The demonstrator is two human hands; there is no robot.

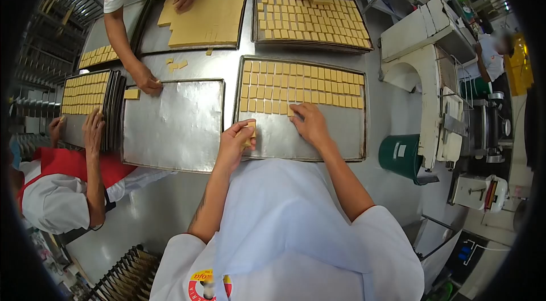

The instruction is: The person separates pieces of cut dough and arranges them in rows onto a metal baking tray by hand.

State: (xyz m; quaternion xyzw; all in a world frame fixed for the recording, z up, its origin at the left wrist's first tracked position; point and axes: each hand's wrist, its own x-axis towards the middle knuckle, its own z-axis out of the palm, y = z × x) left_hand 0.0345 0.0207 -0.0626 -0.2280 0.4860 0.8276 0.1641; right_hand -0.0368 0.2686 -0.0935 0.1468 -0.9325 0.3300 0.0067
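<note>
A metal baking tray (338, 136) lies right in front of me. Rows of small yellow dough pieces (303, 83) cover its far part, while its near part shows bare metal. My left hand (236, 140) is closed round a few cut dough pieces (252, 125) above the tray's near left corner. With fingertips pinched, my right hand (310, 125) holds a single dough piece (291, 110) at the near end of the lowest row, on the tray surface. That row is filled to the left and right of my fingers, partly hidden by my hand.
A tray with a yellow dough sheet (207, 17) and another filled tray (313, 19) stand behind. To the left, a co-worker's hand (149, 83) reaches over a second tray (173, 125). Another co-worker's hand (93, 125) touches stacked trays. A green bucket (397, 152) stands right.
</note>
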